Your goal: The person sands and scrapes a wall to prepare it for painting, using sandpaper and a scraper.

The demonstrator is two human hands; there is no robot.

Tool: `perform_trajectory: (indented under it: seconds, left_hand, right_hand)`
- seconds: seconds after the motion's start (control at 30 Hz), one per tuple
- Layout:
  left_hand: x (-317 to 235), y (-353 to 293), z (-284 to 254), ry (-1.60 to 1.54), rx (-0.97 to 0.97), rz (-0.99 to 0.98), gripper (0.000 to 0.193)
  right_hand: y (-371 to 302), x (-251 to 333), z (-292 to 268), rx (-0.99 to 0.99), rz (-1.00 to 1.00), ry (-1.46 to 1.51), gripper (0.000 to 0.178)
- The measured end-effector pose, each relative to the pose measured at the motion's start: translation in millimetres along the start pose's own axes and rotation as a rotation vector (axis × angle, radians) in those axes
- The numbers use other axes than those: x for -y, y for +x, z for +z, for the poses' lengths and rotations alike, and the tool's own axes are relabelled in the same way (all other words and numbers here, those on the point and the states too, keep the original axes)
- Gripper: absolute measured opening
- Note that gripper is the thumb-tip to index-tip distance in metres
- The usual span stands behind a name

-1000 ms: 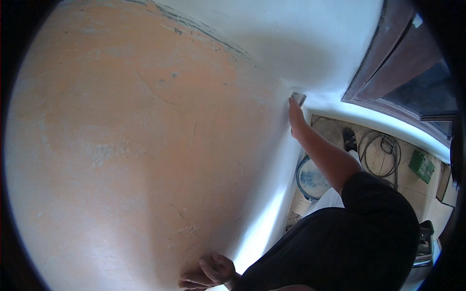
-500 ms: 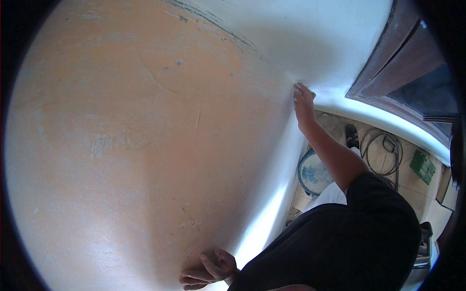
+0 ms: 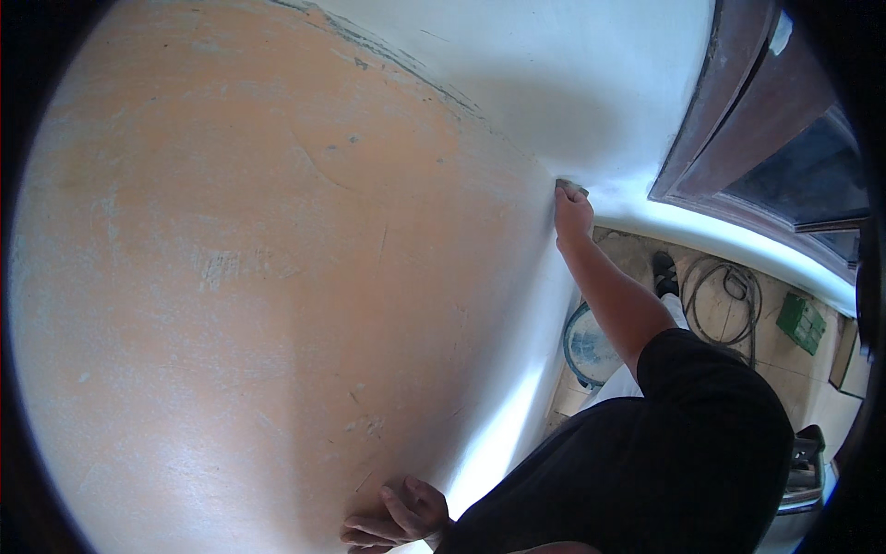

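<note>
Turned since the earlier frame, my right hand [image 3: 573, 216] pinches a grey pad [image 3: 573, 188] — best kept flat — cornerward; my left hand [image 3: 406, 519], fingers spread, meets orange wall [image 3: 249, 295].

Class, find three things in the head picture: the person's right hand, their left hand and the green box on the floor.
Right hand [image 3: 574, 214]: head view, middle of the hand.
Left hand [image 3: 413, 517]: head view, middle of the hand.
Green box [image 3: 801, 323]: head view, middle of its visible surface.
</note>
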State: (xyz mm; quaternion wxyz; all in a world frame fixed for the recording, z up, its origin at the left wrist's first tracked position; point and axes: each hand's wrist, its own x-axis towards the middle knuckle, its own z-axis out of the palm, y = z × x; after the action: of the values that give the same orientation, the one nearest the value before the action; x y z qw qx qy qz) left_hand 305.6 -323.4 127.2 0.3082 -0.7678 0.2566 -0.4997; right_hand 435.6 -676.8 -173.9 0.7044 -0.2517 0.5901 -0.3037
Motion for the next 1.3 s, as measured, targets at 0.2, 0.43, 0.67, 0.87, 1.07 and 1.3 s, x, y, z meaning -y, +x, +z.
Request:
perform_trajectory:
  seconds: [0.2,0.43,0.67,0.87,1.07,1.3]
  left_hand:
    - [2,-1,-2,0.006,0.011,0.028,0.038]
    - [-2,0,-1,-0.011,0.006,0.037,0.039]
    - [-3,-1,-2,-0.005,0.029,0.044,0.038]
    - [1,-5,1,-0.003,0.043,0.028,0.036]
    - [-6,-1,0,-0.030,0.016,-0.001,0.035]
    - [1,-4,8,-0.099,-0.069,-0.065,0.032]
  right_hand:
    - [-21,13,0,0.032,-0.454,-0.294,0.023]
    - [1,1,-5,-0.008,-0.371,-0.308,0.021]
    - [-17,13,-9,0.058,-0.393,-0.303,0.023]
    - [-60,36,11,0.059,-0.564,-0.262,0.022]
    - [-47,32,-6,0.062,-0.676,-0.312,0.019]
    - [-111,91,13,0.192,-0.820,-0.183,0.018]
